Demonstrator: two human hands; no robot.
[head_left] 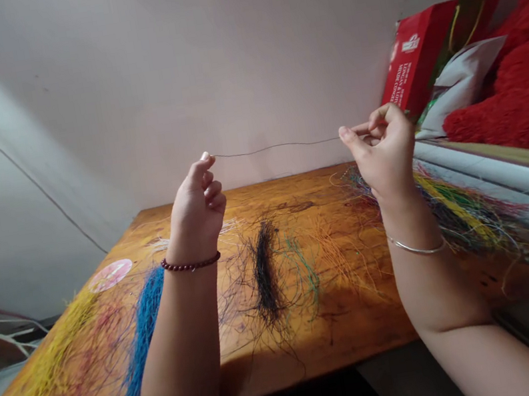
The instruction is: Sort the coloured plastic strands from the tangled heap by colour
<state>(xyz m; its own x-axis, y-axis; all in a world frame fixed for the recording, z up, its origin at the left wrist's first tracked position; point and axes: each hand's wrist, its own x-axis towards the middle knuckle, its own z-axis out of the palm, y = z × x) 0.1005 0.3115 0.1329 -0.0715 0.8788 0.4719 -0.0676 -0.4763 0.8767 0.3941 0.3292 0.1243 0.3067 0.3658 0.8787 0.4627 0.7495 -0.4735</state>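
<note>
faintly, thread [276,147] ends vanish inside left hand [197,202] and right hand [383,151].

Both thread [276,147] ends behind fingers [202,166]

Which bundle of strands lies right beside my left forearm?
The blue bundle, just left of your left forearm; the yellow bundle lies farther left, the black bundle right of it.

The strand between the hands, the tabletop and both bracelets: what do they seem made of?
The strand, pinched by the left hand and right hand, looks like thin dark wire or stiff thread; it spans almost straight. The tabletop: wood with glossy orange varnish, grain showing. The beaded bracelet: dark red round beads, material unclear. The bangle: thin silvery metal, shiny.
</note>
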